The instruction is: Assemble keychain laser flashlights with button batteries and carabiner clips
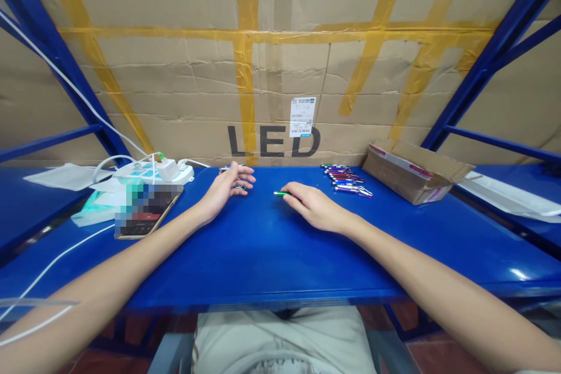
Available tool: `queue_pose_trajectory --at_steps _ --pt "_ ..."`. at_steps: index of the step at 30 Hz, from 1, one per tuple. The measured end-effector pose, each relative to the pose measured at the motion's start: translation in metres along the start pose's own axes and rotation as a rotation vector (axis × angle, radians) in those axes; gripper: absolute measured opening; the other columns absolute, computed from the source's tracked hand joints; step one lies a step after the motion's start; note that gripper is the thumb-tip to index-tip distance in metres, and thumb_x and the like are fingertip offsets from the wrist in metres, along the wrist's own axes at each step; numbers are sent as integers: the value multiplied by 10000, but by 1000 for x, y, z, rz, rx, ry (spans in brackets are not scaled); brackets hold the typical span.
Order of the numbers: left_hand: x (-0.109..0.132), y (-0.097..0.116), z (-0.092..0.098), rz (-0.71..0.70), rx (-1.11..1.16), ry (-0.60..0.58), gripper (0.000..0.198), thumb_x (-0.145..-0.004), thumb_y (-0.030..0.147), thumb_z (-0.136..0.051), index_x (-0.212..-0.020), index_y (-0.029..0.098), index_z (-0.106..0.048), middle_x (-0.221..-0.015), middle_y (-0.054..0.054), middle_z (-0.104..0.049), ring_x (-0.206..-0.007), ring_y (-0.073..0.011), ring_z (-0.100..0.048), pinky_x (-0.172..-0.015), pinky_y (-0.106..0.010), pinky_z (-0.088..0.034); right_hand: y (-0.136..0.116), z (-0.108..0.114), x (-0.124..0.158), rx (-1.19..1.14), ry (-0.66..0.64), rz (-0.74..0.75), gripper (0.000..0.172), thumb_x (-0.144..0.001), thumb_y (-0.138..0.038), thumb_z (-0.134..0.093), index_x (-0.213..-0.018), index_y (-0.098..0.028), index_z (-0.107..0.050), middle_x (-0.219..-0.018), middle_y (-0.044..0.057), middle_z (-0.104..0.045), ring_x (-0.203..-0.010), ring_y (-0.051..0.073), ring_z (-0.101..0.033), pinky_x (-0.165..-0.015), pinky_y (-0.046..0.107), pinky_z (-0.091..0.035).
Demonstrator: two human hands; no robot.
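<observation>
My right hand (307, 203) is closed around a small, shiny green pen-shaped tube (279, 193), whose tip sticks out to the left just above the blue table. Opposite it, my left hand (228, 187) has its fingers apart. Below those fingers a bit of a dark green piece (241, 187) shows, mostly hidden. Behind the left hand, more small pieces (225, 169) lie partly covered. To the right, several metallic pen-shaped tubes (344, 178) in green, purple, red and blue lie in a row, some with thin cord loops.
An open cardboard box (412, 172) stands at the back right. On the left are a phone (151, 210), a power strip (179, 174) with white cables and a teal-and-white packet (94, 210). A large taped carton (201, 87) walls off the back of the blue table (272, 257).
</observation>
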State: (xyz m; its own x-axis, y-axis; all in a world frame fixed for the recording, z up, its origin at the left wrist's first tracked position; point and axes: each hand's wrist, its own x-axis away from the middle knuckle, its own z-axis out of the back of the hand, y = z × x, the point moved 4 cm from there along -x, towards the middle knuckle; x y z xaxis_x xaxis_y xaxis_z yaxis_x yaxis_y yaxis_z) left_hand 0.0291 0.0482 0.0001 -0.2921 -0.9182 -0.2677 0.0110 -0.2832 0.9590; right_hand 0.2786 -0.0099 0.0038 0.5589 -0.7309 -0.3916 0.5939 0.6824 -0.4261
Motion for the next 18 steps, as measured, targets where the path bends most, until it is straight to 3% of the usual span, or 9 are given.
queue_pose_trajectory --at_steps 3,9,14,18 --pt "9 8 -12 -194 -360 -88 489 -924 671 -769 -1054 201 -808 -1056 -99 -783 -906 -244 -672 -833 -341 -512 -5 -3 0 -1 -43 26 278 -1173 -384 -435 -1296 -246 -642 -1306 107 -760 -1175 278 -727 -1034 423 -534" --pt "29 16 -40 -237 -441 -293 301 -954 522 -772 -1017 233 -830 -902 -63 -765 -756 -223 -622 -717 -326 -459 -17 -16 2 33 -155 27 252 -1174 -414 -460 -1119 -242 -636 -1063 71 -767 -925 241 -729 -812 334 -518" --pt "26 14 -39 -237 -482 -363 289 -962 521 -759 -970 237 -815 -811 -40 -736 -712 -213 -626 -675 -305 -459 -19 -19 3 29 -171 18 224 -1162 -424 -505 -1105 -244 -625 -1034 62 -760 -893 237 -722 -766 319 -490" --pt "23 15 -31 -310 -597 -458 264 -1027 484 -697 -1068 262 -834 -942 -69 -781 -832 -246 -703 -778 -324 -493 -14 -17 2 27 -176 4 195 -1151 -404 -536 -1127 -244 -646 -1076 65 -771 -944 245 -732 -811 333 -509"
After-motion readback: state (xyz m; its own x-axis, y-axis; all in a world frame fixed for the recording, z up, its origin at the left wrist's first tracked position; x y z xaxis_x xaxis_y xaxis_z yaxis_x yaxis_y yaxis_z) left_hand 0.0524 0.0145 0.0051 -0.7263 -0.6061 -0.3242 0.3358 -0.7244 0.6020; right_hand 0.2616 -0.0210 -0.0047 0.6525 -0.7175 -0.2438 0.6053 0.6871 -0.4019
